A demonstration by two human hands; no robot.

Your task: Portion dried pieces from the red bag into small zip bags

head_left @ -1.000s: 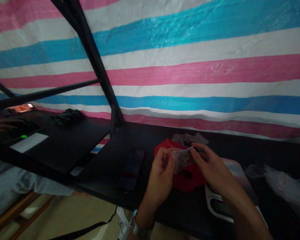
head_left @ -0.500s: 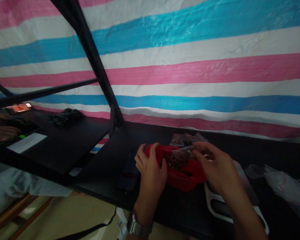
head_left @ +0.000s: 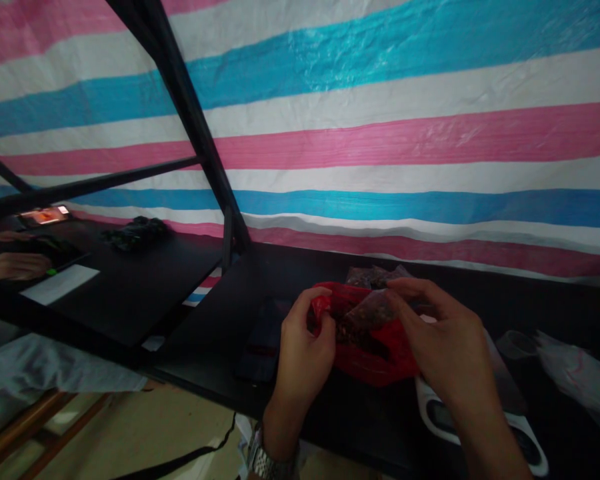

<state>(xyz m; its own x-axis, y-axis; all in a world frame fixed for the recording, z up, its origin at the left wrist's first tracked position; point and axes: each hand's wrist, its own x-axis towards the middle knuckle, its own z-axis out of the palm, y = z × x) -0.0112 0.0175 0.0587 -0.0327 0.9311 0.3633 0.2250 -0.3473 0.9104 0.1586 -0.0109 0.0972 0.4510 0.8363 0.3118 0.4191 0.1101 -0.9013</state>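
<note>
My left hand [head_left: 307, 340] pinches the gathered left rim of a red plastic bag [head_left: 380, 360] on the black table. Small brown bits [head_left: 347, 330] show inside its mouth; what they are I cannot make out. Between thumb and fingers, my right hand [head_left: 443, 333] grips a small clear plastic bag [head_left: 373, 308], which slants over the red bag's opening with some brown contents in it. Behind the red bag lie more small filled bags [head_left: 365, 276]. A white kitchen scale [head_left: 437, 413] sits under my right forearm, partly hidden.
A dark phone [head_left: 263, 350] lies left of the red bag. Clear plastic bags [head_left: 580, 370] are at the right, beside a round clear item [head_left: 513, 343]. A black frame post [head_left: 195, 120] rises at left; another person's hand [head_left: 15, 260] is beyond it.
My left hand has gone from spread fingers over the red bag's edge to pinching its rim. The small clear bag has tilted lower into the opening, still in my right hand.
</note>
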